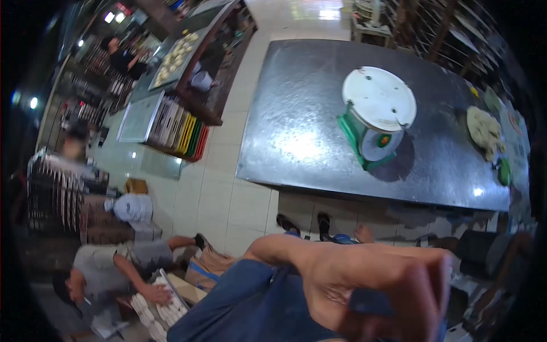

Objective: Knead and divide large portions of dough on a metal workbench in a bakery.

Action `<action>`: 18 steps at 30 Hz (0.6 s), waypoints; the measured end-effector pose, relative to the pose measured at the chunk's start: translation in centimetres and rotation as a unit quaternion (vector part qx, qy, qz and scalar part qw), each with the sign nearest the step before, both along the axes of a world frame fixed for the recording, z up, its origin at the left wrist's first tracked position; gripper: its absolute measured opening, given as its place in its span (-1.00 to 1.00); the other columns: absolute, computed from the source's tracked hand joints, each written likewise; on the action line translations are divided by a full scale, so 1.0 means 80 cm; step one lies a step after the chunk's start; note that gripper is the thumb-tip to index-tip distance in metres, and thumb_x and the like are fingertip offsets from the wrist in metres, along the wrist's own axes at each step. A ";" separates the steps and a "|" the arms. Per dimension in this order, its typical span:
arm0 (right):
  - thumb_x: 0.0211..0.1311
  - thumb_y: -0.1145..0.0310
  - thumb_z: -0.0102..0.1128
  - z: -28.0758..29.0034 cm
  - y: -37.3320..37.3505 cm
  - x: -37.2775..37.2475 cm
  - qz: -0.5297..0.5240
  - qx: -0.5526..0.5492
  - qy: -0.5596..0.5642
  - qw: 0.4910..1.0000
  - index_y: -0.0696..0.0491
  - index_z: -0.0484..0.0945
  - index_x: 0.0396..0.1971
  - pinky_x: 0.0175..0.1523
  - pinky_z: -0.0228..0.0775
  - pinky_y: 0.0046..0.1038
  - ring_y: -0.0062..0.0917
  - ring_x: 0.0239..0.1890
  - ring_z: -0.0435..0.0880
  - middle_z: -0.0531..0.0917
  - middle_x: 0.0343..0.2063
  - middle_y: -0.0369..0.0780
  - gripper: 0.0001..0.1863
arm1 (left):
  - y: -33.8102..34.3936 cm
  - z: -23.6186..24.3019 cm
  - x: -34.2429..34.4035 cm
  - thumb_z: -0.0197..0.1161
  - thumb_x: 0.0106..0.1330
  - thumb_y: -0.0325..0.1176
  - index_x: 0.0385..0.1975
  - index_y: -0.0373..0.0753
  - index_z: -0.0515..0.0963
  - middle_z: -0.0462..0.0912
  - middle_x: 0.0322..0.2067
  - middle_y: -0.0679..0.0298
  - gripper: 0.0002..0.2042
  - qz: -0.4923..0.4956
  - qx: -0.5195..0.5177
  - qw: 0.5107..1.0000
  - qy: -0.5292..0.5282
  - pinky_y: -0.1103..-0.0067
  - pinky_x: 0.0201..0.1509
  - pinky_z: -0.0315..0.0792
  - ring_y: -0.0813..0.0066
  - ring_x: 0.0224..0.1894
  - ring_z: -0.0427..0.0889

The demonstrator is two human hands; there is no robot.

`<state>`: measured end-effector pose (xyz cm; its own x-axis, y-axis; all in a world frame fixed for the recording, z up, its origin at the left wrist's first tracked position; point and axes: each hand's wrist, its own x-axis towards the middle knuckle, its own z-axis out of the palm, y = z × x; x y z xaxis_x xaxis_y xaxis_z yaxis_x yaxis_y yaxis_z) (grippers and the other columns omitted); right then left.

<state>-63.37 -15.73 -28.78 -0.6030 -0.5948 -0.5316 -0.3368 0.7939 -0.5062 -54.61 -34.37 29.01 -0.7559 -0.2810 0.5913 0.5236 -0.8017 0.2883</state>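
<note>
One view reaches me at this end, the head camera, and a bare arm bent across its lower right fills the nearest part. It comes out of a navy sleeve (228,299), so I read it as the left arm, its left hand (424,293) raised close to the lens. Blur hides the fingers, and I cannot tell whether they are clenched, loose or grasping anything. The right hand I cannot pick out.

Beyond the arm I see a dark metal-topped table (290,102) with the green scale (356,137) standing upright on it, right of centre, apart from the hand. Its round white pan (379,97) sits above the dial (380,143). Near the table's right end lies a pale lumpy heap (484,131), a green item (504,172) just beside it.

Lower left, a co-worker in grey (105,268) rests one hand (156,293) on rows of pale pieces (171,308). Farther off, a tray (152,85) holds pale lumps (175,58) near stacked coloured crates (182,131).
</note>
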 end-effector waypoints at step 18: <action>0.02 0.38 0.29 0.696 -0.226 0.136 -0.046 -0.194 0.033 0.979 0.08 0.54 -0.35 -0.36 0.40 -0.54 -0.58 -0.53 0.51 0.56 -0.43 -0.31 -0.82 | -0.094 0.003 0.035 0.10 0.15 -0.54 -0.39 -0.42 0.53 0.44 -0.42 0.12 -0.89 -0.058 0.062 0.942 0.325 0.63 -0.57 0.26 0.49 -0.52 0.41</action>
<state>-52.48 -33.80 26.88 -0.6887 -0.6861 -0.2345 -0.3154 0.5747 -0.7552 -51.79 -41.90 29.27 -0.2757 -0.3165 0.9076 0.4633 -0.8711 -0.1630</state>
